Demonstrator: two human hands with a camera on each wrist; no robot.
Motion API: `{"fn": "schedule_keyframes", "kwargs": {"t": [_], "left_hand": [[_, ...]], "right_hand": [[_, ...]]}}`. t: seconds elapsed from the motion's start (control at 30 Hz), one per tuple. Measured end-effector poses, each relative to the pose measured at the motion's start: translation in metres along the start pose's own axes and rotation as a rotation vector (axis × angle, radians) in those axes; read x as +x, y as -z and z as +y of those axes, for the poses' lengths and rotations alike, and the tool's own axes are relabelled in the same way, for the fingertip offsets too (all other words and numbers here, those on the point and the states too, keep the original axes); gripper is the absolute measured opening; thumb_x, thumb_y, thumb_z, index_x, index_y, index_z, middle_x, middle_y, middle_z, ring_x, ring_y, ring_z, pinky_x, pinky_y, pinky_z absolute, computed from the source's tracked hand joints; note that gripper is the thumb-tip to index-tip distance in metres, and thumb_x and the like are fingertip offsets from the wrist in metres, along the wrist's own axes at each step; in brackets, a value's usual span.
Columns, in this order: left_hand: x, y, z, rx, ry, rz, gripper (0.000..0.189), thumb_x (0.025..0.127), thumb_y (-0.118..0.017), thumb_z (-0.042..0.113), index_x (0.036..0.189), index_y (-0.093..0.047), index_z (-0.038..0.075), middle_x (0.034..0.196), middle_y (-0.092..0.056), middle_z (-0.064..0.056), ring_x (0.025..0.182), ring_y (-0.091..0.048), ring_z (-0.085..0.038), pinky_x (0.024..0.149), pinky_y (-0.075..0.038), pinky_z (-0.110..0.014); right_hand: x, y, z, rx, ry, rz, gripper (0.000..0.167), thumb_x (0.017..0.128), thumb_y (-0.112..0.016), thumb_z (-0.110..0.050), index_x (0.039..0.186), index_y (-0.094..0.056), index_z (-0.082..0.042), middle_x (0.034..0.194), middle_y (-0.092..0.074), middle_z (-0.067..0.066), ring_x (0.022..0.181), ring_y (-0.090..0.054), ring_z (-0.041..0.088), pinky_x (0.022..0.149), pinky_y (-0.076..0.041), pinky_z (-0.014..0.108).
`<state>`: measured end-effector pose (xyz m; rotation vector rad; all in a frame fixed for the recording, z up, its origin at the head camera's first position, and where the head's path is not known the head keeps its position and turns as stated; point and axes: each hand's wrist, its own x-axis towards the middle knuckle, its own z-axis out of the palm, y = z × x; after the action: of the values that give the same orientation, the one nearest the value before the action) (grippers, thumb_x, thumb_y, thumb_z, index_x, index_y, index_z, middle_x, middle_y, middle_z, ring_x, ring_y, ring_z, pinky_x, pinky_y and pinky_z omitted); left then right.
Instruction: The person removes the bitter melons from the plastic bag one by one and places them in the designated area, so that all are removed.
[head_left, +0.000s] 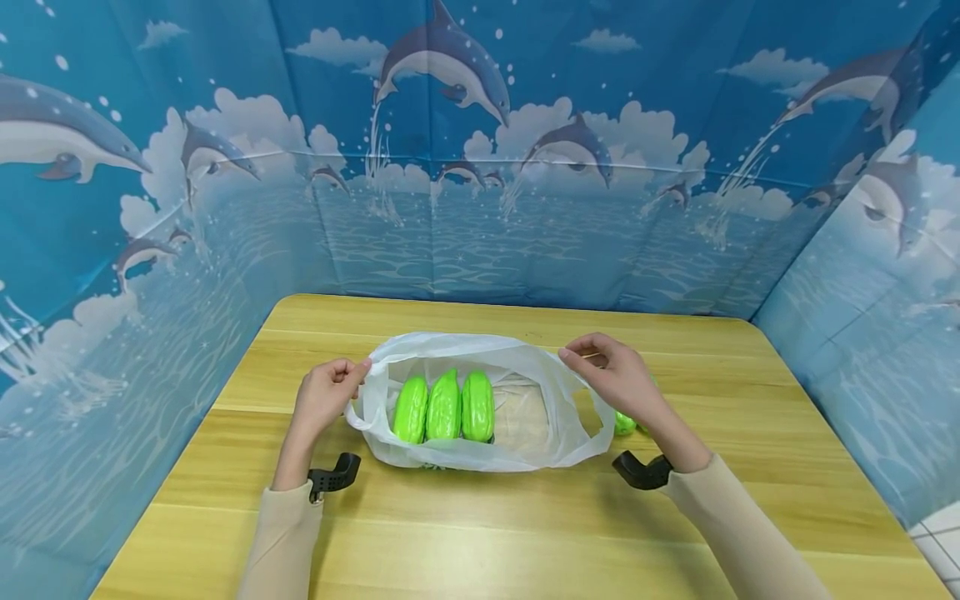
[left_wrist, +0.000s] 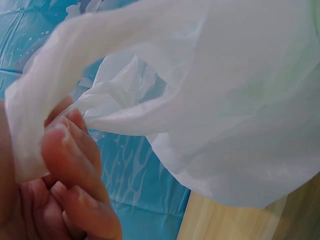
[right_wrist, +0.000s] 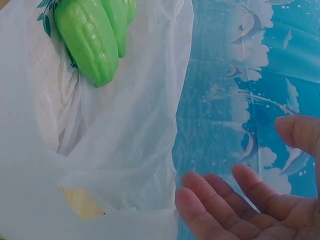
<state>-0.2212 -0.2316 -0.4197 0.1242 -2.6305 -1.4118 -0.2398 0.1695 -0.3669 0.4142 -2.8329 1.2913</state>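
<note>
A white plastic bag (head_left: 487, 458) lies with its mouth spread wide on the table. Inside it, three glossy, bumpy green gourd-like vegetables (head_left: 444, 408) sit side by side at the left, and a wrinkled beige cloth-like thing (head_left: 521, 417) at the right. My left hand (head_left: 328, 393) holds the bag's left handle (left_wrist: 30, 115) between thumb and fingers. At the far right rim, my right hand (head_left: 617, 379) hovers with loosely bent fingers; in the right wrist view its fingers are apart from each other beside the bag's edge, gripping nothing.
Partly hidden behind my right forearm, another green thing (head_left: 624, 423) lies on the wooden table (head_left: 480, 533). Blue dolphin-print sheets (head_left: 480, 242) hang along the table's back and sides. Both wrists wear black camera mounts (head_left: 337, 473).
</note>
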Motion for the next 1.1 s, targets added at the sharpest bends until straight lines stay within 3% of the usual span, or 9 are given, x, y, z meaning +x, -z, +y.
{"fn": "schedule_keyframes", "kwargs": {"t": [0.43,0.7,1.1], "left_hand": [[0.001,0.000,-0.001,-0.013,-0.006,-0.007,0.048,0.091,-0.057,0.051,0.078,-0.060,0.006,0.069,-0.059,-0.018,0.050,-0.043,-0.020,0.045,-0.031,-0.028],[-0.001,0.000,0.000,-0.006,-0.020,-0.003,0.048,0.091,-0.057,0.050,0.077,-0.060,0.005,0.062,-0.056,-0.007,0.050,-0.043,-0.020,0.045,-0.031,-0.027],[0.000,0.000,0.000,-0.010,-0.022,-0.005,0.048,0.091,-0.057,0.051,0.077,-0.061,0.005,0.061,-0.056,-0.005,0.050,-0.044,-0.020,0.045,-0.031,-0.028]], "right_hand": [[0.009,-0.012,-0.004,0.012,0.010,-0.059,0.047,0.093,-0.056,-0.049,0.116,-0.060,-0.008,0.110,-0.062,0.007,0.097,-0.060,0.025,0.079,-0.049,0.041],[0.016,-0.021,-0.013,0.001,0.026,-0.152,0.051,0.093,-0.056,-0.048,0.121,-0.058,-0.006,0.113,-0.061,0.009,0.100,-0.059,0.026,0.081,-0.049,0.041],[0.027,-0.037,-0.022,-0.050,-0.012,-0.314,0.058,0.091,-0.056,-0.051,0.126,-0.055,-0.005,0.116,-0.059,0.009,0.104,-0.057,0.026,0.082,-0.047,0.042]]}}
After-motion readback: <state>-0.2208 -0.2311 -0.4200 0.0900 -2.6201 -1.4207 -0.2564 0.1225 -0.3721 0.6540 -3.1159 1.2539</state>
